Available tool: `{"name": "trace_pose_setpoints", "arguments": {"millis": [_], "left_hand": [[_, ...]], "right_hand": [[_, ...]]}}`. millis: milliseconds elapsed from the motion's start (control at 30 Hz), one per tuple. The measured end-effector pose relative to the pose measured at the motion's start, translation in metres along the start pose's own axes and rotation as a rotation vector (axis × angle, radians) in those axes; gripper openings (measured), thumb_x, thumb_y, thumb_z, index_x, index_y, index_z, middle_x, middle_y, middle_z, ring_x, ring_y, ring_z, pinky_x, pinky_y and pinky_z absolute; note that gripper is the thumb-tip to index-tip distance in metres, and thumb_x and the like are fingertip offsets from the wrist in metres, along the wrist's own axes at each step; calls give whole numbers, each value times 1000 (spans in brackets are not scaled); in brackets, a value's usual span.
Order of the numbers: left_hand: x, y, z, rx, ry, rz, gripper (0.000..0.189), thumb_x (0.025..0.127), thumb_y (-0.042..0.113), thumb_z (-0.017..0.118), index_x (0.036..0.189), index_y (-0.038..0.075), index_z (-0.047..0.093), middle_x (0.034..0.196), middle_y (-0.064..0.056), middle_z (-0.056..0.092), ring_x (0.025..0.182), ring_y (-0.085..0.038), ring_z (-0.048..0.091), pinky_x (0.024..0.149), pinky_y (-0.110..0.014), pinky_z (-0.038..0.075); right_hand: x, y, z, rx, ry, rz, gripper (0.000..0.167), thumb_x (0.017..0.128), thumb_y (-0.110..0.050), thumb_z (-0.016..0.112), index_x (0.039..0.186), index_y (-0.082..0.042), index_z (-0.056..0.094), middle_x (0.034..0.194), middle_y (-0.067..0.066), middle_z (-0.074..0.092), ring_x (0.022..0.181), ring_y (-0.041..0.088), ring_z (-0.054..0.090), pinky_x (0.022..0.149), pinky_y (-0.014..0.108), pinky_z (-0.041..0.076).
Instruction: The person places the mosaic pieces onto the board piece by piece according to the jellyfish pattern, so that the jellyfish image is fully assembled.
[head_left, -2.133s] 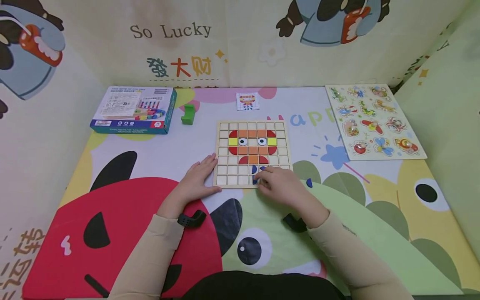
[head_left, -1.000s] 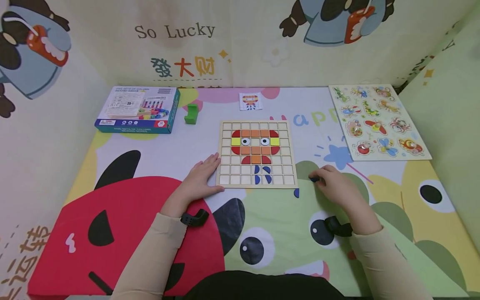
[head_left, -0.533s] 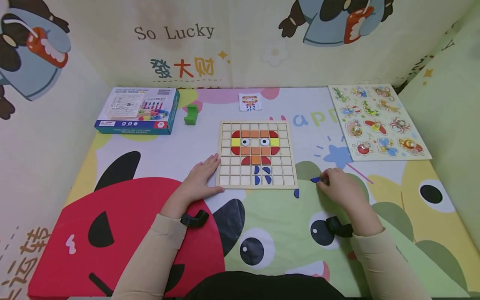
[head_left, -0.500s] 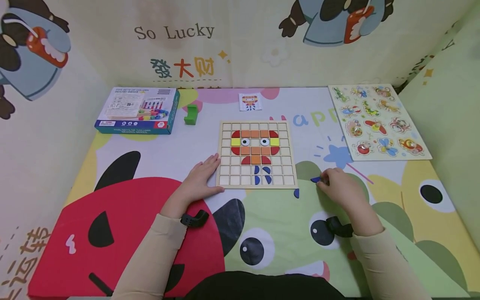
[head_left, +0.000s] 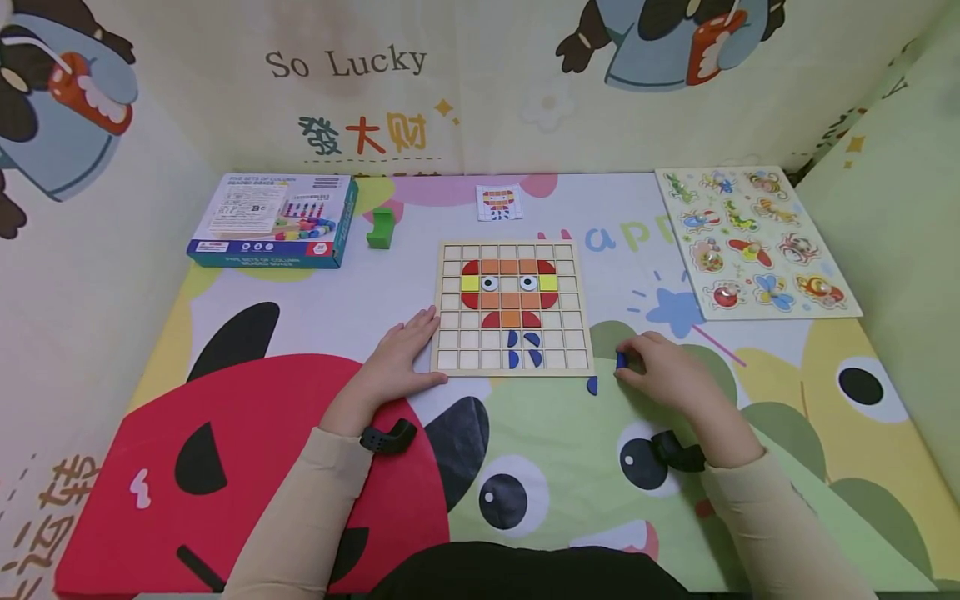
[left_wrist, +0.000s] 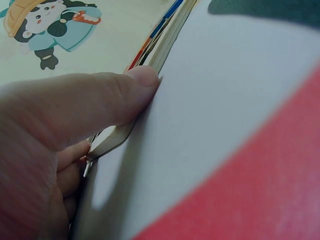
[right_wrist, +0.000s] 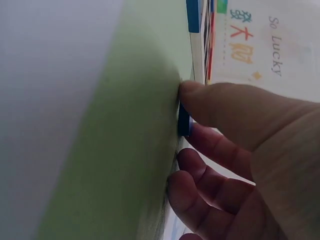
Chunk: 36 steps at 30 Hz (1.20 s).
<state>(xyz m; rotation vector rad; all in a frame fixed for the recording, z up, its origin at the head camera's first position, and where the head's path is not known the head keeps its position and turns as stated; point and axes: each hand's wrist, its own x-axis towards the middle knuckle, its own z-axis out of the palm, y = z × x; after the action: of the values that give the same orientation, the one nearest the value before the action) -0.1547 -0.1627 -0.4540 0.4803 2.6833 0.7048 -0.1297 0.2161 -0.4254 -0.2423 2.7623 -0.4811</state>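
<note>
A square wooden grid board [head_left: 457,361] lies mid-table, bearing red, orange and yellow tiles, two eye tiles and several blue half-round tiles low in its middle. My left hand [head_left: 397,358] rests along the board's left edge with its fingers extended; the left wrist view shows the thumb [left_wrist: 115,95] against that edge. To the right of the board, my right hand [head_left: 667,371] pinches a blue half-round tile [right_wrist: 184,120] between thumb and forefinger, close over the tablecloth. Another blue half-round tile [head_left: 592,386] lies just off the board's lower right corner.
Behind the board lies a small pattern card [head_left: 498,202] with a similar figure. A green block [head_left: 381,229] and a boxed bead set [head_left: 272,221] are at the back left. An insect puzzle board [head_left: 757,242] occupies the back right.
My right hand has moved from the board's lower middle to the tile on the right. Within the last half second that tile has turned in its fingertips. The left hand stays put.
</note>
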Motion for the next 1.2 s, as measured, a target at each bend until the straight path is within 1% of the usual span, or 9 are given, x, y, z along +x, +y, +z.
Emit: {"name": "trace_pose_setpoints", "arguments": {"millis": [233, 367, 467, 600, 700, 800, 867, 967, 1200], "left_hand": [[0, -1, 1, -3, -2, 0, 98, 68, 42, 74, 146, 17, 18, 154, -1, 14, 141, -21, 11, 113, -50, 12], [0, -3, 1, 0, 2, -6, 99, 68, 42, 74, 146, 18, 18, 154, 1, 13, 142, -20, 10, 113, -49, 12], [0, -4, 0, 2, 3, -8, 99, 68, 42, 74, 146, 17, 18, 154, 0, 13, 142, -20, 10, 112, -50, 12], [-1, -5, 0, 2, 8, -4, 99, 68, 42, 74, 146, 16, 18, 154, 0, 13, 142, -21, 10, 112, -50, 13], [-1, -5, 1, -4, 5, 0, 99, 68, 42, 73, 146, 17, 18, 154, 0, 14, 142, -20, 10, 112, -50, 12], [-1, -3, 1, -14, -1, 3, 98, 69, 42, 73, 146, 17, 19, 154, 0, 14, 142, -20, 10, 113, -49, 11], [0, -2, 2, -15, -2, 4, 97, 69, 42, 73, 146, 17, 19, 154, 0, 14, 142, -20, 10, 113, -49, 11], [0, -2, 1, -7, 4, 7, 97, 69, 43, 73, 146, 17, 19, 154, 0, 14, 142, -20, 10, 113, -49, 11], [1, -4, 2, 10, 1, 14, 96, 70, 44, 72, 146, 17, 19, 154, 0, 13, 142, -20, 10, 113, -50, 12]], "right_hand": [[2, -1, 1, -44, 15, -16, 33, 82, -26, 64, 108, -7, 60, 100, 11, 57, 84, 25, 55, 73, 46, 46], [6, -13, -2, -69, 32, -2, 32, 81, -28, 63, 105, -8, 61, 99, 10, 60, 84, 24, 56, 73, 44, 47], [13, -42, -5, -55, 48, 13, 30, 81, -30, 63, 102, -10, 62, 95, 7, 64, 77, 21, 56, 64, 36, 47], [31, -95, 4, 2, 82, -22, 27, 81, -32, 63, 99, -12, 63, 88, 1, 67, 67, 16, 54, 53, 26, 40], [43, -126, 15, 38, 111, -32, 26, 82, -35, 62, 98, -14, 63, 83, -2, 66, 65, 14, 54, 50, 25, 39], [52, -143, 24, 59, 130, 11, 28, 82, -36, 61, 100, -14, 63, 77, -3, 63, 65, 15, 53, 48, 25, 38], [56, -149, 28, 62, 133, 39, 29, 82, -36, 62, 100, -14, 63, 73, -2, 60, 63, 16, 52, 46, 25, 36], [59, -151, 32, 45, 142, 50, 28, 81, -36, 63, 98, -14, 64, 74, -1, 60, 64, 17, 52, 47, 25, 36], [64, -149, 35, -74, 150, -8, 28, 81, -35, 61, 99, -14, 65, 93, 1, 60, 79, 16, 55, 57, 29, 47]]}}
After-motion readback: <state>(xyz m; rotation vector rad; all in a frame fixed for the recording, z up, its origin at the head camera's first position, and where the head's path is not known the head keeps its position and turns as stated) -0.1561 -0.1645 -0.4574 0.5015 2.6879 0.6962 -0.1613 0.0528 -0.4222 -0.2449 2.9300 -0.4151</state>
